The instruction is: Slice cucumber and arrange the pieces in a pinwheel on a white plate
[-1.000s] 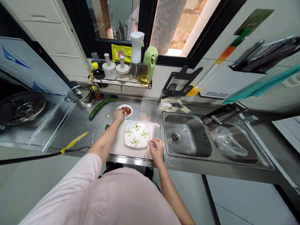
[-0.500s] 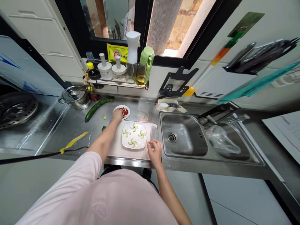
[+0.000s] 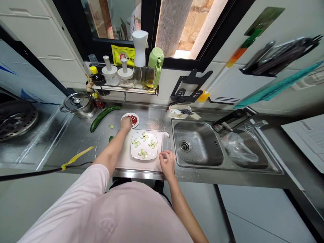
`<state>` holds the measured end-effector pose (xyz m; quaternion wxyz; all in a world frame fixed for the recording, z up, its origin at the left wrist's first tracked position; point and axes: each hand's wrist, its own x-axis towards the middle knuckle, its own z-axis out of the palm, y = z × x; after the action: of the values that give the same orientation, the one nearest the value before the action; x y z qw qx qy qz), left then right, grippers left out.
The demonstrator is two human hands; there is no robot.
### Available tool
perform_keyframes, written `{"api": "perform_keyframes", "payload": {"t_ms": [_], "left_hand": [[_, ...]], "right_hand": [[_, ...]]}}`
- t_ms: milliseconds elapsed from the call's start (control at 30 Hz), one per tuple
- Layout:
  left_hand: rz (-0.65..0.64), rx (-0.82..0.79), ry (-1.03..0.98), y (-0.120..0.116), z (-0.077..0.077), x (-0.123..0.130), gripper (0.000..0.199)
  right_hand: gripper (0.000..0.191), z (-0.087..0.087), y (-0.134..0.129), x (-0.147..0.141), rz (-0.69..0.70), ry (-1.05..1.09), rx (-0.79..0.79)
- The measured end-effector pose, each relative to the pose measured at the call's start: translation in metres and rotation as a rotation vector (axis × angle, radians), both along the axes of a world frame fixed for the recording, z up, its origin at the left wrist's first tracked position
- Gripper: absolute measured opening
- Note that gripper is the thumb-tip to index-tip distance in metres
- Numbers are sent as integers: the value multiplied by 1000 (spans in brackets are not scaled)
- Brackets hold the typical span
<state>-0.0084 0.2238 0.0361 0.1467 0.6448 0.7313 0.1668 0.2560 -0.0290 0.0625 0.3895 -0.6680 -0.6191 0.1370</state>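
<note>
A tall, transparent, light-green-lidded jug (image 3: 154, 69) is noted on a narrow, black-edged wall shelf (image 3: 126, 89). A crumpled, clear plastic bag (image 3: 238, 148) is contained in the right-hand stainless-steel sink basin (image 3: 263, 164).

Beyond and left of the square plate (image 3: 144, 146), the fingertips of the left hand (image 3: 126, 123) are lost among the red pieces (image 3: 134, 120); whether they grip one cannot be told. A small green piece (image 3: 110, 138) left of the plate is partly covered by the forearm. Right of the plate, a flat grey thing (image 3: 165, 143) is too faint to name, and whether the right hand (image 3: 167, 162) touches it is unclear. The plate itself hides part of the pink board (image 3: 124, 158). Far left of the plate, the picture's edge cuts off the dark pan (image 3: 17, 118) and black cord (image 3: 37, 173). Far right, the white sheet (image 3: 303, 135) is cut off too, its print illegible.
</note>
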Motion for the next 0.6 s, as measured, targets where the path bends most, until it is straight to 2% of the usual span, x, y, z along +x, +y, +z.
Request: {"api": "perform_keyframes", "payload": {"t_ms": [100,200,300,367,467,600], "left_hand": [[108,43,-260,-3,2,3,9],[233,20,-715,-6,7,10,6],[336,-79,-1151,-12,16,16,10],[340,-157,-1361,-17,23,18,16],[271,-232,-1600,-26,36,19,18],[213,-313,-1788,-41,56,22,17]], "right_hand": [[17,0,1,-1,10,-1,-5],[17,1,2,-5,20,5,-9],[17,0,4,-8,28,15,-10],[17,-1,6,-10,37,17,-7],[15,-4,7,-12,45,15,11],[15,-5,10,-13,67,36,20]]}}
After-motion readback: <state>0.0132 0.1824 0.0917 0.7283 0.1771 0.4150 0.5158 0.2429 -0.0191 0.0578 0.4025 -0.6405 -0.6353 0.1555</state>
